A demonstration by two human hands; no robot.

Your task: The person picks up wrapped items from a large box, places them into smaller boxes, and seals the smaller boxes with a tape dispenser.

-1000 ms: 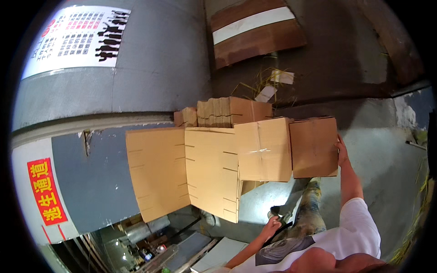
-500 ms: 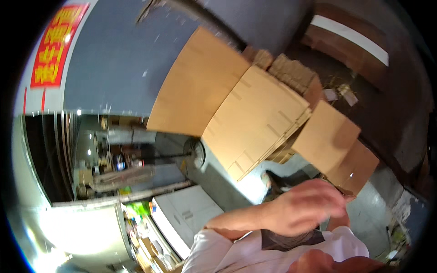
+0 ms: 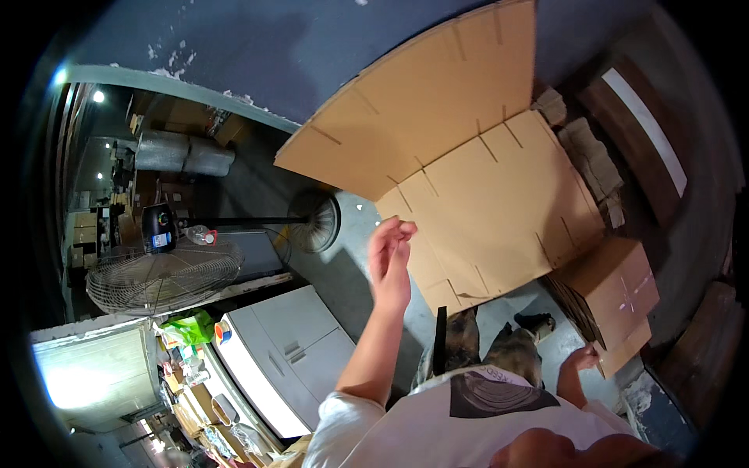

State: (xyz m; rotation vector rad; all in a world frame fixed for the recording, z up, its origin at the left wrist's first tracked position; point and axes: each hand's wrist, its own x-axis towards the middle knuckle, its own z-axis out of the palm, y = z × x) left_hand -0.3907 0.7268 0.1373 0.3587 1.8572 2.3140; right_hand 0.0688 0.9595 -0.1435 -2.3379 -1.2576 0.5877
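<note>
Small lettering curves above the dark print (image 3: pixel 499 396) on my white shirt (image 3: pixel 417 417); the blue-and-white label (image 3: pixel 161 240) on the black appliance (image 3: pixel 156 221) is too small for me to read.

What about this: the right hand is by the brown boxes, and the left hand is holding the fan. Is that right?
Not quite: the left hand isn't holding the fan, which stands well apart from it. In the head view, that hand looks empty. The right hand is by the brown boxes.

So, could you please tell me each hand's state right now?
Left hand: half-open, nothing visibly held.
Right hand: at the edge of the cardboard stack; grip unclear.
</note>
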